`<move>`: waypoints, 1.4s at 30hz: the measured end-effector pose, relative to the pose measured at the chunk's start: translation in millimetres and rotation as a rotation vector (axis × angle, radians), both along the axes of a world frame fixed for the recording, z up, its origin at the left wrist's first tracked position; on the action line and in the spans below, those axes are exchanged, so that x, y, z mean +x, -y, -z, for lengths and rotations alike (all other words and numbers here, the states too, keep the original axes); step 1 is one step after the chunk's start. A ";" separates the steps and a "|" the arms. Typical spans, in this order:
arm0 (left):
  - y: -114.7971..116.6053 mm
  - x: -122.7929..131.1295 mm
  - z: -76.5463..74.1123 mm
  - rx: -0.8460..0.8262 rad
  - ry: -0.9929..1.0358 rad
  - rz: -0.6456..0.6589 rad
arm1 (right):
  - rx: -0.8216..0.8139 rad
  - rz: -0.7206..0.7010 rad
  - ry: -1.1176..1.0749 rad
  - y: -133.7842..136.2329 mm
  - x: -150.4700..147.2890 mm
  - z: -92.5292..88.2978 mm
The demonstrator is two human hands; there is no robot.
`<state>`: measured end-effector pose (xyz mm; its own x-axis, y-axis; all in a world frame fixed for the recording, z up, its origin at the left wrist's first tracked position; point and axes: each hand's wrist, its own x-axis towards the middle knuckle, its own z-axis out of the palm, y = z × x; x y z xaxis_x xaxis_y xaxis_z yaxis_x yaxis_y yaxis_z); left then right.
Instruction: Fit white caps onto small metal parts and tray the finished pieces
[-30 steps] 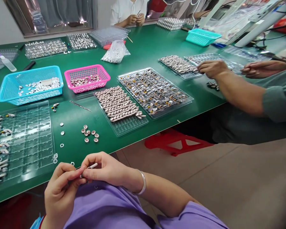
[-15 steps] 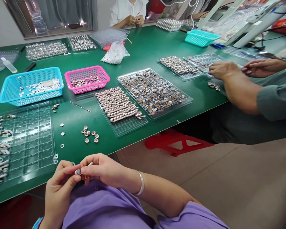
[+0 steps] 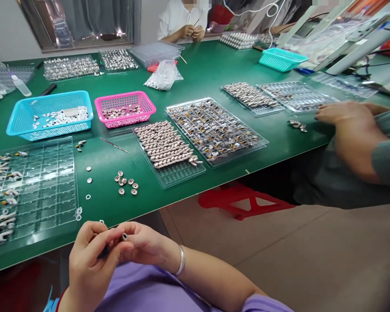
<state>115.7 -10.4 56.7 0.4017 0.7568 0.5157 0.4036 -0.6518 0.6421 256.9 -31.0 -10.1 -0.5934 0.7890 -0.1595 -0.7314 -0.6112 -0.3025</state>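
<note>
**While Trays Sit Partly Filled, Two Hands Pinch One Tiny Part**

Because both sets of fingertips meet on it, the work looks to be at a fitting or checking step. The left hand point(image 3: 90, 260) clamps thumb and forefinger on a small metal piece point(image 3: 125, 237). The right hand point(image 3: 142, 245) pinches it from the other side, its remaining fingers loosely curled. The piece is held in the air over the lap, just off the near edge of the green table point(image 3: 110, 208).

Any next move would, I judge, call for a steady, light pinch and fine turning. The piece is tiny, round and probably slippery.

It shows a shiny ring face with a dark centre, like the loose metal rings point(image 3: 126, 184) on the matte green top. Thin flat washers point(image 3: 88, 180) lie beside them. The clear tray point(image 3: 51, 182) is glossy, thin plastic, gridded into compartments. Smooth, rounded beige pieces point(image 3: 164, 145) lie packed in rows. The pink basket point(image 3: 128, 108) is lattice plastic.
</note>
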 end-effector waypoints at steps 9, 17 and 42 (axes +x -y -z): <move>2.0 0.2 0.8 0.091 -0.076 -0.013 | -0.029 0.009 -0.041 3.4 -2.3 5.7; 1.1 -1.4 -2.4 -0.084 -0.008 -0.038 | -0.025 0.085 0.057 2.9 1.3 -5.1; -2.9 -12.2 9.5 -0.876 0.308 -0.038 | -0.012 0.240 0.258 -1.3 9.2 -8.4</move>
